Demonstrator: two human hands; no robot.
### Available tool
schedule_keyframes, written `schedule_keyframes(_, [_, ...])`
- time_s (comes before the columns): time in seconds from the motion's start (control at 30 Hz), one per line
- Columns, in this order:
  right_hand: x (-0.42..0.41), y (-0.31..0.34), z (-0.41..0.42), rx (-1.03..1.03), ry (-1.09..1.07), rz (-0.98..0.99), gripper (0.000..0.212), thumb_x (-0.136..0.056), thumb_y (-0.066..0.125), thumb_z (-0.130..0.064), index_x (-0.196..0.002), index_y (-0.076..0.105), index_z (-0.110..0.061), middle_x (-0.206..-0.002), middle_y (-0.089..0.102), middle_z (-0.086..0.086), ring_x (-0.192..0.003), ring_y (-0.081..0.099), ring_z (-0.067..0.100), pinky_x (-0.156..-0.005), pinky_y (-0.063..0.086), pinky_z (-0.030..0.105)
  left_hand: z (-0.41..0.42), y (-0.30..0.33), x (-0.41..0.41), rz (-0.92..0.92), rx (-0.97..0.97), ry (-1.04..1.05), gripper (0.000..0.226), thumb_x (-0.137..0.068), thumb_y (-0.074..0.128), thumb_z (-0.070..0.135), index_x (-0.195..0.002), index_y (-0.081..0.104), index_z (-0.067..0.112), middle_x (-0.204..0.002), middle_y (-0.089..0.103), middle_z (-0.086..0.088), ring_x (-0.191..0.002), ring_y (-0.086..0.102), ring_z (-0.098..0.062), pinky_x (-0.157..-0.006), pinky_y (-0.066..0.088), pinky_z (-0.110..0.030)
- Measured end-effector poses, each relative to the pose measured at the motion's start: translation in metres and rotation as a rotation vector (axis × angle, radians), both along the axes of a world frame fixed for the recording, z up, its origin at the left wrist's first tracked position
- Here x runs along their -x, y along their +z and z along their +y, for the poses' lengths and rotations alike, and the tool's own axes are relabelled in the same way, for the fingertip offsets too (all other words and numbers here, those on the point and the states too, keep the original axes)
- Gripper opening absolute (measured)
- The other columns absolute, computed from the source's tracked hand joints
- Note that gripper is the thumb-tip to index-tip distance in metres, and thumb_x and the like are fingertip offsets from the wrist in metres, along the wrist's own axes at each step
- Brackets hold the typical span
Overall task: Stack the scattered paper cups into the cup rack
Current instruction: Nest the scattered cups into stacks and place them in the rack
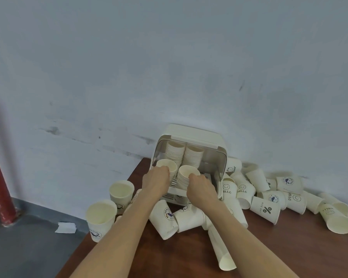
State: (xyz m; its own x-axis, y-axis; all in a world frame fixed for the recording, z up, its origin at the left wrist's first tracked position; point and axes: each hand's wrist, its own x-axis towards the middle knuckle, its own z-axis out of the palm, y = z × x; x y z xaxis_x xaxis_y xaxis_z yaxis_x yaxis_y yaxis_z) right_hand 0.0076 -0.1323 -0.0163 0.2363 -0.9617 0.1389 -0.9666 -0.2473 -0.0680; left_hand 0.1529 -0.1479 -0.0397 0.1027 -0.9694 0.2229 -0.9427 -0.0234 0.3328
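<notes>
At centre frame the cup rack [191, 157] stands on the brown table [269, 247] against the wall, two tall cup stacks inside; the left hand [156, 180] grips a short stack of cups [167, 167] at the rack's mouth; the right hand [201, 188] grips another stack [186, 177] beside it — loose paper cups [267, 209] lie scattered right and lower left.

Matt cream paper is seen in the cups [266, 210]; smooth plastic in the rack [197, 135]; dark brown wood in the table [279, 255]; scuffed matt paint on the wall [169, 67].
</notes>
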Motion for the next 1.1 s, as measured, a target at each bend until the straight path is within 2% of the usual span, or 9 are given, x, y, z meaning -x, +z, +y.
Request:
schedule_keyframes(0.2, [0.0, 0.0, 0.006, 0.001, 0.006, 0.012, 0.008, -0.088, 0.044, -0.006, -0.096, 0.043, -0.009, -0.102, 0.06, 0.014, -0.076, 0.044, 0.024, -0.061, 0.036, 0.033, 0.016, 0.012, 0.012, 0.017, 0.028, -0.039, 0.029, -0.099, 0.038, 0.023, -0.126, 0.047, 0.015, -0.116, 0.06, -0.011, -0.104, 0.058, -0.032, -0.071, 0.039, -0.035])
schedule_keyframes(0.37, [0.009, 0.004, 0.018, 0.057, 0.003, -0.048, 0.036, -0.086, 0.046, -0.004, -0.121, 0.039, -0.007, -0.103, 0.06, 0.011, -0.082, 0.055, 0.027, -0.061, 0.038, 0.033, 0.037, 0.028, 0.029, 0.08, 0.094, -0.081, 0.032, -0.1, 0.034, 0.027, -0.128, 0.045, 0.017, -0.117, 0.059, -0.01, -0.104, 0.058, -0.031, -0.071, 0.04, -0.037])
schedule_keyframes(0.5, [0.025, 0.009, 0.032, 0.106, 0.011, -0.096, 0.033, -0.085, 0.044, -0.002, -0.118, 0.044, -0.008, -0.106, 0.059, 0.01, -0.092, 0.058, 0.028, -0.064, 0.036, 0.031, 0.061, 0.04, 0.047, 0.128, 0.155, -0.129, 0.036, -0.1, 0.035, 0.029, -0.134, 0.043, 0.02, -0.116, 0.056, -0.008, -0.103, 0.058, -0.03, -0.073, 0.041, -0.038])
schedule_keyframes(0.6, [0.04, 0.014, 0.046, 0.136, -0.015, -0.117, 0.03, -0.087, 0.043, -0.003, -0.115, 0.045, -0.01, -0.108, 0.056, 0.009, -0.093, 0.055, 0.026, -0.065, 0.033, 0.03, 0.077, 0.045, 0.062, 0.173, 0.21, -0.157, 0.035, -0.1, 0.035, 0.031, -0.133, 0.044, 0.022, -0.113, 0.056, -0.005, -0.099, 0.057, -0.026, -0.07, 0.04, -0.035])
schedule_keyframes(0.7, [0.057, 0.017, 0.059, 0.143, -0.05, -0.153, 0.032, -0.086, 0.042, -0.003, -0.117, 0.044, -0.011, -0.108, 0.055, 0.009, -0.088, 0.049, 0.024, -0.066, 0.033, 0.031, 0.091, 0.045, 0.075, 0.207, 0.231, -0.194, 0.039, -0.101, 0.034, 0.034, -0.138, 0.041, 0.025, -0.117, 0.055, -0.004, -0.102, 0.056, -0.024, -0.076, 0.044, -0.036])
schedule_keyframes(0.8, [0.076, 0.017, 0.074, 0.155, -0.079, -0.212, 0.04, -0.088, 0.044, -0.007, -0.128, 0.042, -0.013, -0.106, 0.054, 0.008, -0.094, 0.052, 0.026, -0.07, 0.039, 0.033, 0.103, 0.044, 0.088, 0.251, 0.23, -0.229, 0.04, -0.101, 0.033, 0.034, -0.139, 0.04, 0.026, -0.114, 0.053, -0.004, -0.101, 0.054, -0.023, -0.074, 0.042, -0.035])
schedule_keyframes(0.87, [0.087, 0.016, 0.083, 0.161, -0.091, -0.227, 0.035, -0.09, 0.043, -0.009, -0.124, 0.044, -0.013, -0.104, 0.054, 0.007, -0.095, 0.052, 0.026, -0.075, 0.044, 0.036, 0.109, 0.043, 0.096, 0.259, 0.231, -0.245, 0.039, -0.101, 0.034, 0.035, -0.138, 0.041, 0.026, -0.112, 0.053, -0.003, -0.101, 0.054, -0.024, -0.076, 0.043, -0.035])
schedule_keyframes(1.0, [0.107, 0.013, 0.096, 0.183, -0.135, -0.219, 0.025, -0.089, 0.042, -0.009, -0.113, 0.046, -0.012, -0.095, 0.05, 0.004, -0.085, 0.047, 0.025, -0.069, 0.034, 0.032, 0.118, 0.039, 0.106, 0.271, 0.215, -0.257, 0.039, -0.1, 0.036, 0.036, -0.138, 0.04, 0.028, -0.111, 0.052, -0.001, -0.104, 0.054, -0.023, -0.081, 0.044, -0.036])
schedule_keyframes(1.1, [0.118, 0.007, 0.104, 0.168, -0.157, -0.252, 0.034, -0.089, 0.043, -0.009, -0.122, 0.045, -0.012, -0.098, 0.051, 0.005, -0.09, 0.048, 0.025, -0.069, 0.033, 0.031, 0.122, 0.033, 0.112, 0.262, 0.195, -0.268, 0.037, -0.1, 0.037, 0.036, -0.134, 0.044, 0.026, -0.11, 0.052, -0.001, -0.104, 0.054, -0.023, -0.084, 0.046, -0.038])
